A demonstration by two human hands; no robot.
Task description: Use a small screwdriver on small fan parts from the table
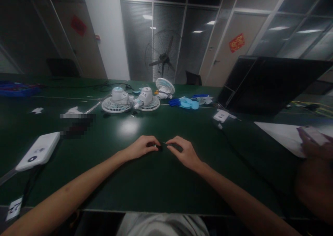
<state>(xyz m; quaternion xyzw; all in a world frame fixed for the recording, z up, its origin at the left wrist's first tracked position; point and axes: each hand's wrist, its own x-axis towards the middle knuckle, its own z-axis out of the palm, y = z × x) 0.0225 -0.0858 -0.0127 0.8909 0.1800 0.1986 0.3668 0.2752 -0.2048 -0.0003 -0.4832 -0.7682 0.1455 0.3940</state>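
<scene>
Over the green table, my left hand (144, 146) is closed, thumb and fingers pinching a small black part (159, 147). Just to its right, my right hand (184, 152) is closed around a small screwdriver (177, 146) with a dark handle. Its thin metal shaft points left, towards the black part; a narrow gap seems to lie between them. The black part is too small and dark to make out its kind. Beyond my hands sit white fan heads (117, 102) with round grilles and a light blue fan blade (188, 103).
A white box-like device (39, 152) with a cable lies at left, and a smaller white device (221, 115) at right. A large black monitor (273, 85) stands back right. Near the right edge, another person's hand (313, 142) holds a phone-like object over a white sheet (278, 135).
</scene>
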